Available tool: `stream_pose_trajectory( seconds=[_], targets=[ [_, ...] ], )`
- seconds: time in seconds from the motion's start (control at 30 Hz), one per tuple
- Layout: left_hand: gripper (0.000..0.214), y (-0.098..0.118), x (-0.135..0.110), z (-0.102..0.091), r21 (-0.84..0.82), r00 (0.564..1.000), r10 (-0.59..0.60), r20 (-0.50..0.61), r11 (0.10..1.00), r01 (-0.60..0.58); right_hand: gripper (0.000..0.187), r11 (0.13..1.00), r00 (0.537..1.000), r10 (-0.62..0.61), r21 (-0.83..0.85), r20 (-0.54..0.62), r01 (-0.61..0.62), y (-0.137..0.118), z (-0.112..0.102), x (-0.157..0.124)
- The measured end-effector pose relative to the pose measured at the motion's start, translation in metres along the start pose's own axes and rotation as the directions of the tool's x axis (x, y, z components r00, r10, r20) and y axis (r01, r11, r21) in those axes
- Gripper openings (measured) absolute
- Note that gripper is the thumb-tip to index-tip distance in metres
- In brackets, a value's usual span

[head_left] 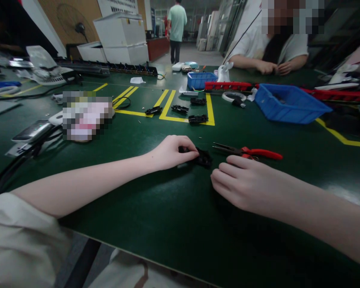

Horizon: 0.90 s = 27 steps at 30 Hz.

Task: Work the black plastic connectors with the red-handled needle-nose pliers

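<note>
My left hand [177, 152] is closed on a small black plastic part [204, 157], which rests low over the green table. Its thumb and fingers pinch the part's left end. To the right, my right hand [237, 180] lies near the table with its fingers curled together; their tips are turned away, so whether they hold anything is hidden. Just beyond that hand, red-handled long-nose pliers [262, 153] lie with their jaws pointing left. A tiny metal pin [200, 138] lies on the table past the black part.
Several similar black parts [198, 119] lie around the yellow tape lines. Blue bins [288, 106] and a red strip [228, 86] stand farther back. At left are a phone-like device [33, 130] and cables. A co-worker [270, 52] sits across the table; another person [177, 24] stands behind.
</note>
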<state>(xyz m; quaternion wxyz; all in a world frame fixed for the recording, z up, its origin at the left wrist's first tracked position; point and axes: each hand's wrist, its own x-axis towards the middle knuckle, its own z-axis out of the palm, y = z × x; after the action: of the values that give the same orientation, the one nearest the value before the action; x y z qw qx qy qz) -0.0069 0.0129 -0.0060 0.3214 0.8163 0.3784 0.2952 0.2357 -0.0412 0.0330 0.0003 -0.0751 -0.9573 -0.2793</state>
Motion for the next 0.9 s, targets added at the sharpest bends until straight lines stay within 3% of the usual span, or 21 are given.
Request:
stream_pose_trajectory(
  seconds=[0.17,0.33,0.43,0.5,0.53,0.6,0.63,0.7,0.9],
  targets=[
    [0.012,-0.001,0.0,0.0,0.009,1.0,0.002,0.0,1.0,-0.002,0.029,0.999,0.999,-0.05,-0.02,-0.007,0.05,-0.016,-0.004,0.017],
    [0.012,0.0,-0.001,0.0,0.022,1.0,0.006,-0.004,1.0,-0.006,0.02,0.977,0.998,0.034,0.211,0.044,-0.042,0.005,0.0,0.015],
    [0.012,0.002,-0.002,0.0,0.01,1.0,0.012,0.002,1.0,-0.012,0.015,0.841,0.977,0.21,0.505,0.024,-0.193,0.023,0.006,0.008],
    [0.012,0.003,-0.003,-0.001,0.001,0.999,0.032,0.015,0.999,-0.032,0.011,0.669,0.904,0.428,0.67,0.008,-0.323,0.029,0.013,0.004],
    [0.013,0.004,-0.004,-0.001,0.001,0.999,0.043,0.02,0.999,-0.043,0.01,0.568,0.845,0.535,0.738,0.004,-0.364,0.03,0.017,0.004],
    [0.014,0.005,-0.006,-0.001,0.01,0.997,0.071,0.029,0.997,-0.071,0.011,0.392,0.752,0.658,0.833,0.043,-0.391,0.029,0.025,0.004],
    [0.014,0.006,-0.006,0.0,0.019,0.996,0.085,0.032,0.996,-0.086,0.012,0.341,0.727,0.684,0.855,0.059,-0.391,0.027,0.028,0.005],
    [0.014,0.006,-0.007,0.0,0.038,0.993,0.111,0.038,0.993,-0.112,0.013,0.295,0.708,0.7,0.865,0.094,-0.406,0.024,0.034,0.007],
    [0.015,0.007,-0.007,-0.001,0.055,0.991,0.116,0.068,0.991,-0.12,0.014,0.296,0.706,0.697,0.849,0.121,-0.438,0.02,0.041,0.007]
  ],
)
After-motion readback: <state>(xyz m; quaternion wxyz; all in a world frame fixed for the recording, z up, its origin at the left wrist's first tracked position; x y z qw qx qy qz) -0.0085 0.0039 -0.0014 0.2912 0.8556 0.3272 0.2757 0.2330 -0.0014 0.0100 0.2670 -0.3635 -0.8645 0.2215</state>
